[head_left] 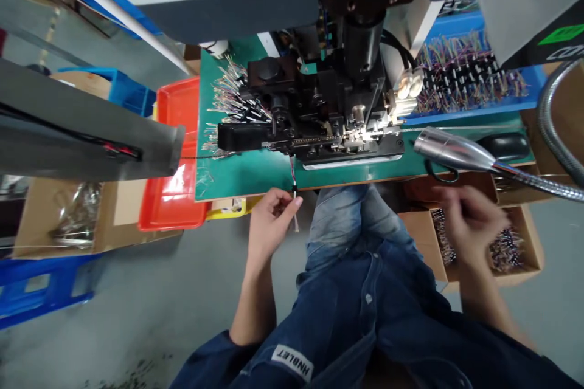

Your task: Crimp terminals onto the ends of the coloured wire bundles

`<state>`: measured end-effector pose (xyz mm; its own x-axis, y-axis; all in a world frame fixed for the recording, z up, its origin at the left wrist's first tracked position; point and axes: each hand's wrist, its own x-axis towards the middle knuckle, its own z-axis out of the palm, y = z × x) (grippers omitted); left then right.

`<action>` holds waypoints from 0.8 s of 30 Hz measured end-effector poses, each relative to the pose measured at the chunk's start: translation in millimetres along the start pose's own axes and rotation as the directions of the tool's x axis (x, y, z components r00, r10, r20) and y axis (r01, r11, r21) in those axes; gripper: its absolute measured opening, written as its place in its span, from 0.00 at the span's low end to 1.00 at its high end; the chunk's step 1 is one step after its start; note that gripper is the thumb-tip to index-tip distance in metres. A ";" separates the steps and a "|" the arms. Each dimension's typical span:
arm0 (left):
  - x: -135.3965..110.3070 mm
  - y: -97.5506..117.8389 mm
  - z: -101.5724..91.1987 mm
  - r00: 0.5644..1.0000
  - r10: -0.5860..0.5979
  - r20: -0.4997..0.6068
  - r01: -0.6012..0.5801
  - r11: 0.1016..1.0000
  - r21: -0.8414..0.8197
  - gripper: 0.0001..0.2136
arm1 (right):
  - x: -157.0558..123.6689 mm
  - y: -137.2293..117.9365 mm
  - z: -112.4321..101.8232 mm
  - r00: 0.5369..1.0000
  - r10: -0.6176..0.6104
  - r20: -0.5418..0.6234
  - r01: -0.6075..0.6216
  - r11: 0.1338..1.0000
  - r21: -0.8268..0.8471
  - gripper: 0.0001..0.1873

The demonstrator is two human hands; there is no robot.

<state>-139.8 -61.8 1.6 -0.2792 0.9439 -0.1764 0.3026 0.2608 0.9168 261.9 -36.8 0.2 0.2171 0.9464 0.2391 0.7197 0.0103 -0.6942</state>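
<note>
My left hand (271,225) pinches a thin wire (294,194) that rises to the front edge of a green work mat (241,170). A black wire-crimping machine (319,109) stands on that mat, with several cut wires fanned out at its left. My right hand (469,222) is blurred by motion, hovering over a cardboard box (524,243) that holds bundles of wires. I cannot tell whether anything is in that hand.
A silver gooseneck lamp (451,149) reaches over the mat's right side, near a black computer mouse (504,146). A blue tray (474,106) holds wire bundles behind it. An orange-red tray (176,152) sits left of the mat. My denim-clad knees lie below the mat.
</note>
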 end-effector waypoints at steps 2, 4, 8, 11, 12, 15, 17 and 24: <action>-20.5 -6.6 15.8 0.999 -0.019 -0.032 0.016 0.995 -0.096 0.17 | -24.0 -18.2 26.5 0.949 -0.159 0.273 0.079 0.956 0.282 0.14; -40.4 -12.0 35.5 0.999 -0.038 -0.033 0.031 0.981 -0.193 0.18 | -37.1 -40.6 54.5 0.863 -0.223 0.453 -0.005 0.894 0.448 0.15; -68.6 -15.9 66.6 0.998 0.035 -0.049 -0.042 0.988 -0.147 0.14 | -40.5 -81.4 96.3 0.740 -0.208 0.639 -0.233 0.813 0.533 0.16; -73.2 -13.2 72.1 0.974 0.223 -0.041 -0.225 0.972 -0.072 0.10 | -34.8 -96.0 104.7 0.690 -0.237 0.684 -0.289 0.777 0.560 0.15; -71.5 -11.4 71.2 0.959 0.283 -0.015 -0.283 0.955 -0.089 0.09 | -32.2 -97.7 103.4 0.686 -0.237 0.688 -0.307 0.763 0.569 0.16; -58.2 -3.1 67.1 0.928 0.372 0.010 -0.359 0.903 -0.234 0.07 | -23.2 -97.8 92.4 0.681 -0.214 0.700 -0.358 0.737 0.573 0.20; -44.6 4.4 67.3 0.948 0.316 -0.032 -0.310 0.896 -0.318 0.07 | -17.2 -97.5 83.3 0.646 -0.221 0.731 -0.385 0.732 0.562 0.22; -10.0 23.8 84.3 0.967 0.179 0.180 -0.064 0.859 -0.508 0.09 | -4.4 -102.0 63.4 0.527 -0.253 0.811 -0.518 0.661 0.543 0.24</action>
<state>-53.0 -47.9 -5.1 -0.0516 0.9961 -0.0710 -0.1846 0.0604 0.9810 145.8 -21.6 26.9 -0.6027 0.7580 -0.2494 0.0054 -0.3087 -0.9512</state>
